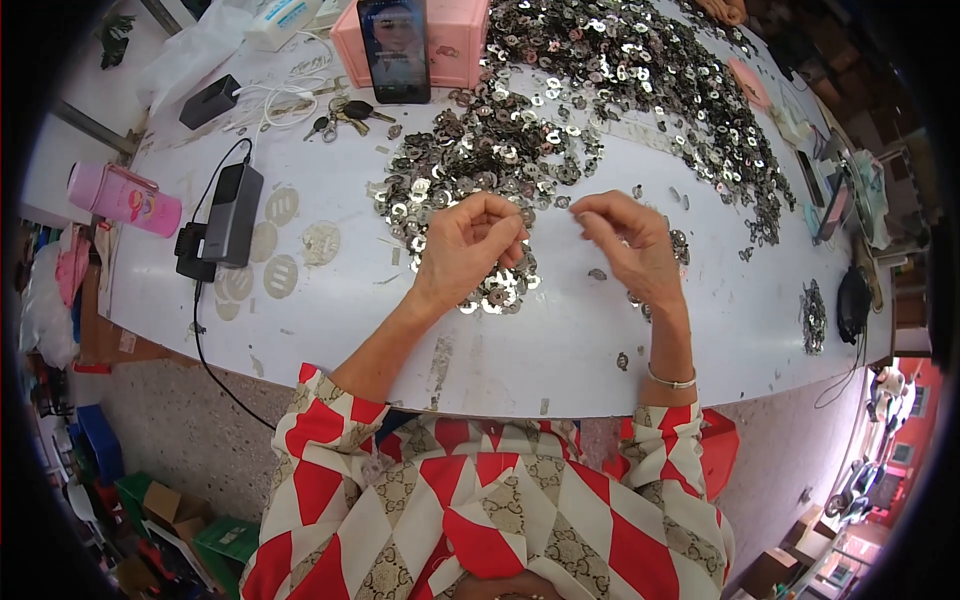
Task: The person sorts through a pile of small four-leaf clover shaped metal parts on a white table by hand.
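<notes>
Curling the left hand (468,245) over the near pile of small metal pieces (470,150), with thumb and forefinger drawn close; cannot tell whether pinching a piece. Bending the right hand's (645,255) thumb and forefinger toward each other just beside; cannot tell whether gripping anything. Spreading outward across the white table (540,375) to a larger heap (640,65), a phone (398,50) before a pink box (458,50), and keys (352,110).

Workshop, with heaped metal parts (640,85)
</notes>
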